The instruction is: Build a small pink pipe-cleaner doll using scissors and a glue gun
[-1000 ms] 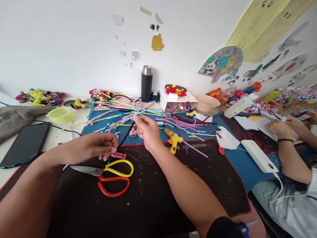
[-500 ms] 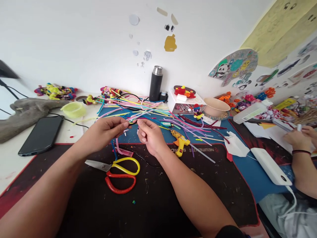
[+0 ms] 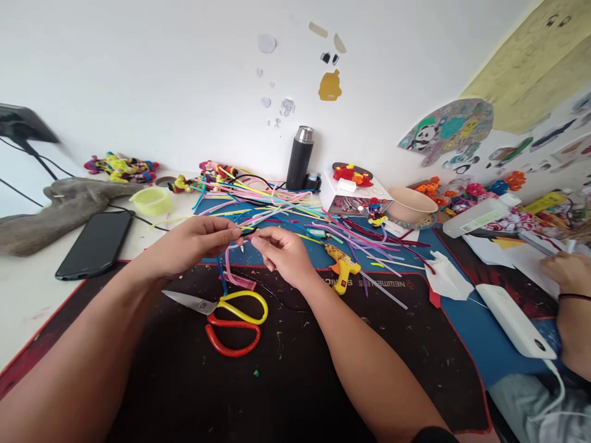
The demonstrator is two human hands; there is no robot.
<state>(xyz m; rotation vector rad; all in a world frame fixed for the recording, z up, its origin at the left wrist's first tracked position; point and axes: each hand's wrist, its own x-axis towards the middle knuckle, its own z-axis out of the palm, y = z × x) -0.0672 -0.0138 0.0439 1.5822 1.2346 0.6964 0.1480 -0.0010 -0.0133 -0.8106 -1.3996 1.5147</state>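
Raised since a second ago, when it hung lower by the scissors, the left hand (image 3: pixel 196 241) has come level with the right hand (image 3: pixel 284 253), and their fingertips now nearly meet. Between them shows a short dark stretch of the black strip (image 3: pixel 248 233), pinched by the left thumb and forefinger. The right fingers are bent and close together at its other end; whether they grip it or only touch it, I cannot tell.

Nearer the wearer, scissors (image 3: pixel 213 309) lie on the black mat (image 3: pixel 194 381), blades pointing left, the yellow handle loop beyond the red one. A yellow glue gun (image 3: pixel 344 266) rests just right of the right hand. Beyond the hands, many coloured stems (image 3: pixel 272 200) spread over the bench (image 3: pixel 28 307), and behind them stands a dark flask (image 3: pixel 300 161). Farther left lies a phone (image 3: pixel 95 245). Out to the right are a pinkish bowl (image 3: pixel 410 206), a white power bank (image 3: pixel 512 319) and, at the edge, another person's hand (image 3: pixel 566 272).
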